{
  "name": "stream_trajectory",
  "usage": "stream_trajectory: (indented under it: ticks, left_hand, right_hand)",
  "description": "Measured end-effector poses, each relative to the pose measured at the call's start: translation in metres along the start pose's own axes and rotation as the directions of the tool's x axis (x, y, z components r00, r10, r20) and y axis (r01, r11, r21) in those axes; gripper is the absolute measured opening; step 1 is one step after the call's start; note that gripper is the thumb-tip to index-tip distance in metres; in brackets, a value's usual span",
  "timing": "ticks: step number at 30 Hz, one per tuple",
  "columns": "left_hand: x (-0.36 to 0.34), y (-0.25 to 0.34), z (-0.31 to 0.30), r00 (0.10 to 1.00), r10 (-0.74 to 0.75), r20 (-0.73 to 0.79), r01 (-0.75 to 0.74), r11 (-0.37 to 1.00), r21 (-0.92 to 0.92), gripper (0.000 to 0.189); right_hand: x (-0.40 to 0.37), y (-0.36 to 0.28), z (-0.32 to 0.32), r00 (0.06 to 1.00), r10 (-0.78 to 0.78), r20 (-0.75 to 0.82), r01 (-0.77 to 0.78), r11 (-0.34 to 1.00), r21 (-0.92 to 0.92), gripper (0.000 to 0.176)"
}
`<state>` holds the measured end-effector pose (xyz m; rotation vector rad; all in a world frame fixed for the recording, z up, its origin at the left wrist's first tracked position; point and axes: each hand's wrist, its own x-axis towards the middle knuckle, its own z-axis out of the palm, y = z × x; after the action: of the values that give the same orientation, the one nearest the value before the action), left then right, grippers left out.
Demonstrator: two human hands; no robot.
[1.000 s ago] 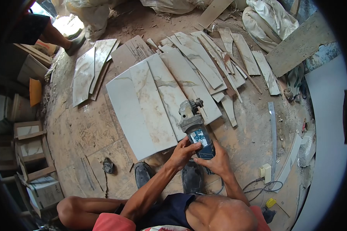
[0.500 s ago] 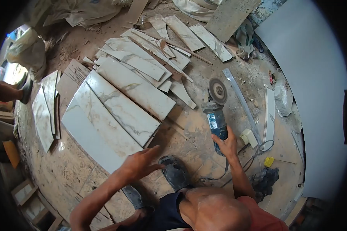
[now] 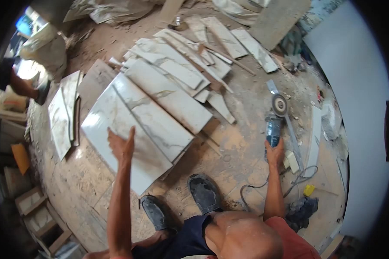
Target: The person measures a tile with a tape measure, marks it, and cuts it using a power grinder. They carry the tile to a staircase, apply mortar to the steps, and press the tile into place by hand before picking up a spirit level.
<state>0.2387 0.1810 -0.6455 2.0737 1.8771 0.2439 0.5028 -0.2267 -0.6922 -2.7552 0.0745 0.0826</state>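
My right hand [image 3: 275, 153] is wrapped round the body of a blue angle grinder [image 3: 272, 128]. Its round disc [image 3: 279, 105] points away from me and overlaps a long metal straightedge [image 3: 292, 136] on the floor. Over the nearest glossy white tile [image 3: 149, 169] my left hand [image 3: 122, 146] is spread, thumb and fingers apart, holding nothing. Beside that tile lie another marbled tile [image 3: 160, 123] and a dusty, veined tile [image 3: 170, 97], side by side in a stack.
Cut tile strips [image 3: 177, 67] lie heaped beyond the stack. More offcuts [image 3: 60, 116] rest at the left. The grinder's cord [image 3: 246, 200] loops near a yellow object [image 3: 309, 190] and a dark crumpled bag [image 3: 301, 213]. Another person's foot [image 3: 42, 91] shows at far left.
My left hand has swung left and away from me, from near my shoe to over the white tile. The grinder has moved right, its disc now overlapping the straightedge. The view has shifted slightly.
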Motion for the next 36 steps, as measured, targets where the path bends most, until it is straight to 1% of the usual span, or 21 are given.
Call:
stream_trajectory:
  ticks: [1, 3, 7, 8, 11, 13, 17, 19, 21, 22, 23, 24, 25, 26, 27, 28, 30, 31, 33, 34, 36]
  left_hand:
    - [-0.005, 0.013, 0.004, 0.997, -0.079, -0.013, 0.079, 0.997, -0.008, 0.103]
    - [-0.015, 0.032, 0.010, 0.994, -0.097, -0.044, 0.098, 0.995, 0.028, 0.104]
    - [-0.022, 0.037, 0.029, 0.969, -0.236, -0.067, 0.235, 0.972, -0.024, 0.108]
    - [-0.023, 0.038, 0.032, 0.967, -0.244, -0.078, 0.243, 0.970, -0.026, 0.108]
    - [-0.026, 0.034, 0.042, 0.967, -0.204, -0.154, 0.201, 0.979, -0.031, 0.106]
    - [-0.027, 0.032, 0.046, 0.952, -0.168, -0.254, 0.159, 0.986, -0.058, 0.104]
    - [-0.025, 0.034, 0.044, 0.930, -0.211, -0.302, 0.181, 0.976, -0.124, 0.097]
    - [-0.025, 0.036, 0.040, 0.913, -0.265, -0.309, 0.198, 0.952, -0.232, 0.087]
    - [-0.028, 0.036, 0.030, 0.914, -0.302, -0.269, 0.216, 0.927, -0.306, 0.082]
    - [-0.029, 0.039, 0.024, 0.920, -0.325, -0.219, 0.231, 0.901, -0.368, 0.078]
    - [-0.034, 0.043, 0.015, 0.917, -0.330, -0.225, 0.234, 0.899, -0.369, 0.078]
    - [-0.041, 0.052, 0.005, 0.909, -0.383, -0.165, 0.279, 0.852, -0.442, 0.081]
    - [-0.049, 0.060, 0.000, 0.900, -0.426, -0.096, 0.324, 0.799, -0.507, 0.084]
    - [-0.057, 0.066, 0.000, 0.916, -0.395, -0.074, 0.292, 0.781, -0.552, 0.084]
    - [-0.064, 0.076, 0.003, 0.918, -0.392, -0.064, 0.293, 0.777, -0.557, 0.084]
    - [-0.072, 0.088, 0.007, 0.925, -0.378, -0.036, 0.276, 0.733, -0.622, 0.083]
    - [-0.083, 0.110, 0.008, 0.940, -0.341, 0.014, 0.251, 0.665, -0.703, 0.081]
    - [-0.088, 0.122, 0.007, 0.948, -0.315, 0.039, 0.243, 0.645, -0.725, 0.080]
    - [-0.089, 0.140, 0.008, 0.953, -0.282, 0.113, 0.269, 0.609, -0.746, 0.080]
    - [-0.086, 0.146, 0.010, 0.970, -0.225, 0.094, 0.221, 0.646, -0.730, 0.082]
    - [-0.077, 0.157, 0.014, 0.992, -0.106, 0.063, 0.120, 0.714, -0.690, 0.087]
  right_hand:
    - [0.003, 0.006, 0.006, 1.000, -0.010, 0.001, 0.010, 1.000, 0.017, 0.055]
    - [0.005, 0.012, 0.013, 0.996, -0.057, -0.065, 0.059, 0.997, 0.039, 0.056]
    - [0.010, 0.017, 0.019, 1.000, -0.010, -0.027, 0.009, 1.000, -0.029, 0.064]
    - [0.009, 0.014, 0.018, 0.999, 0.041, -0.001, -0.041, 0.996, -0.074, 0.065]
    - [0.014, 0.029, 0.031, 0.996, -0.039, -0.076, 0.036, 0.999, -0.034, 0.066]
    - [0.011, 0.019, 0.023, 0.999, -0.023, -0.028, 0.022, 0.999, -0.026, 0.067]
    - [0.015, 0.031, 0.024, 0.998, -0.057, 0.008, 0.057, 0.998, -0.015, 0.069]
    - [0.012, 0.036, 0.026, 0.997, -0.081, 0.007, 0.080, 0.997, 0.020, 0.070]
    - [0.004, 0.029, 0.023, 0.911, -0.232, -0.342, 0.207, 0.972, -0.108, 0.061]
    - [-0.004, 0.012, 0.012, 0.840, -0.319, -0.438, 0.308, 0.946, -0.098, 0.047]
    - [-0.020, -0.011, 0.002, 0.839, -0.324, -0.437, 0.316, 0.944, -0.093, 0.047]
    - [-0.039, -0.044, -0.008, 0.895, -0.325, -0.305, 0.394, 0.896, 0.204, 0.040]
    - [-0.059, -0.075, -0.014, 0.919, -0.356, -0.168, 0.391, 0.780, 0.489, 0.033]
    - [-0.078, -0.107, -0.016, 0.908, -0.407, 0.102, 0.228, 0.683, 0.694, 0.027]
    - [-0.097, -0.139, -0.017, 0.822, -0.492, 0.286, 0.054, 0.569, 0.821, 0.030]
    - [-0.115, -0.166, -0.015, 0.733, -0.581, 0.354, 0.038, 0.555, 0.831, 0.033]
    - [-0.134, -0.205, -0.016, 0.613, -0.593, 0.522, -0.063, 0.622, 0.781, 0.036]
    - [-0.136, -0.221, -0.020, 0.576, -0.695, 0.430, 0.238, 0.647, 0.725, 0.035]
    - [-0.133, -0.224, -0.009, 0.602, -0.669, 0.437, 0.434, 0.733, 0.524, 0.034]
    - [-0.128, -0.225, -0.001, 0.596, -0.678, 0.431, 0.447, 0.726, 0.523, 0.034]
    - [-0.114, -0.221, 0.012, 0.634, -0.762, 0.131, 0.572, 0.576, 0.584, 0.035]
